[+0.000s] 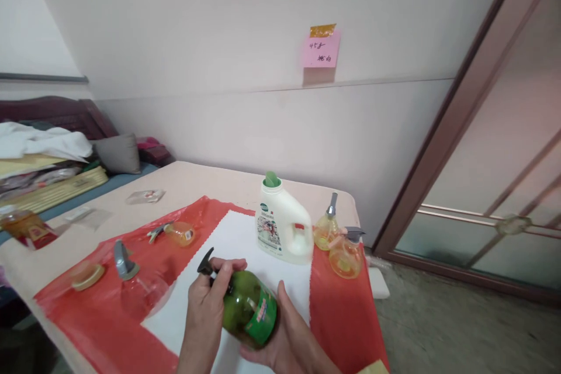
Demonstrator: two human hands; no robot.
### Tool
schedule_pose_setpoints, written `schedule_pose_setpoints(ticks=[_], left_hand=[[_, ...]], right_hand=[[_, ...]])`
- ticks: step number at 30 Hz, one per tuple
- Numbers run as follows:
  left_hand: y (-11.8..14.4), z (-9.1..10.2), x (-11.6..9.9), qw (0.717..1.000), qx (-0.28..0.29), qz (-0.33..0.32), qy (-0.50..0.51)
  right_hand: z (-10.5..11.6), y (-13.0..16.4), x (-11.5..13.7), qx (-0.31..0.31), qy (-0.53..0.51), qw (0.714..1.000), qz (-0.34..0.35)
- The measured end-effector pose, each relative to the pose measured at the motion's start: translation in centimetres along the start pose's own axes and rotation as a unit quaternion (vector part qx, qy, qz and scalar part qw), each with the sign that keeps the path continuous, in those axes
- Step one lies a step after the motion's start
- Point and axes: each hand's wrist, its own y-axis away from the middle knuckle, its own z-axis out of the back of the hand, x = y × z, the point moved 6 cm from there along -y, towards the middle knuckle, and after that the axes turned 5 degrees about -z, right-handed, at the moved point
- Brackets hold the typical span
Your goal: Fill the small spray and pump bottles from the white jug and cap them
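My right hand (287, 336) cradles a round green bottle (249, 308) from below, tilted over a white cloth (245, 245). My left hand (210, 304) grips the bottle's neck just under its black pump head (205, 263). A white detergent jug (283, 223) with a green cap stands upright just beyond the hands. Two small yellow pump bottles (339, 245) sit to the jug's right.
A red plastic sheet (346, 315) covers the table (193, 178). On its left lie a clear pump bottle (135, 283), a small orange bottle on its side (177, 234) and a round lid (87, 274). Bedding is piled far left. A sliding glass door (495, 187) stands right.
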Motion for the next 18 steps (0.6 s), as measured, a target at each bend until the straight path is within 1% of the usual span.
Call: schedule_pose_setpoints(ticks=[1, 2, 3, 4, 6, 8, 9, 10, 12, 13, 14, 16, 17, 18], left_hand=[[0.0, 0.0, 0.0, 1.0, 0.01, 0.011, 0.009], [0.1, 0.0, 0.0, 0.999, 0.017, 0.02, 0.02], [0.1, 0.0, 0.1, 0.999, 0.024, 0.028, 0.029], [0.0, 0.1, 0.1, 0.999, 0.024, 0.031, 0.035], [-0.2, 0.6, 0.4, 0.998, 0.02, 0.029, 0.042], [-0.6, 1.0, 0.7, 0.998, 0.012, 0.023, 0.051], [-0.7, 1.2, 0.9, 0.998, 0.007, 0.022, 0.055], [-0.9, 1.3, 1.1, 0.998, 0.001, 0.023, 0.055], [-1.0, 1.3, 1.3, 0.998, -0.009, 0.028, 0.048], [-1.0, 1.3, 1.4, 0.999, -0.015, 0.033, 0.039], [-1.0, 1.1, 1.4, 0.999, -0.019, 0.034, 0.026], [-0.9, 0.9, 1.3, 0.999, -0.027, 0.025, -0.011], [-0.8, 0.7, 1.2, 0.999, -0.025, 0.016, -0.033], [-0.7, 0.5, 1.0, 0.998, -0.021, 0.005, -0.054]], right_hand=[[0.0, 0.0, -0.5, 0.013, 0.017, 0.999, -0.048], [0.0, 0.1, -0.8, 0.029, 0.033, 0.996, -0.08], [-0.1, 0.2, -0.9, 0.042, 0.046, 0.995, -0.084], [-0.2, 0.3, -0.7, 0.053, 0.053, 0.995, -0.062], [-0.6, 0.3, 0.3, 0.068, 0.066, 0.995, 0.029], [-0.8, 0.4, 1.4, 0.07, 0.097, 0.985, 0.128], [-0.9, 0.3, 1.7, 0.069, 0.113, 0.978, 0.158], [-0.8, 0.2, 2.0, 0.063, 0.13, 0.974, 0.175], [-0.4, 0.0, 2.1, 0.026, 0.191, 0.964, 0.184], [-0.3, 0.0, 2.2, -0.003, 0.244, 0.952, 0.186], [-0.2, 0.0, 2.2, -0.04, 0.31, 0.931, 0.188], [-0.2, 0.4, 2.2, -0.113, 0.447, 0.866, 0.193], [-0.2, 0.5, 2.1, -0.138, 0.49, 0.837, 0.199], [-0.3, 0.7, 2.1, -0.154, 0.515, 0.818, 0.205]])
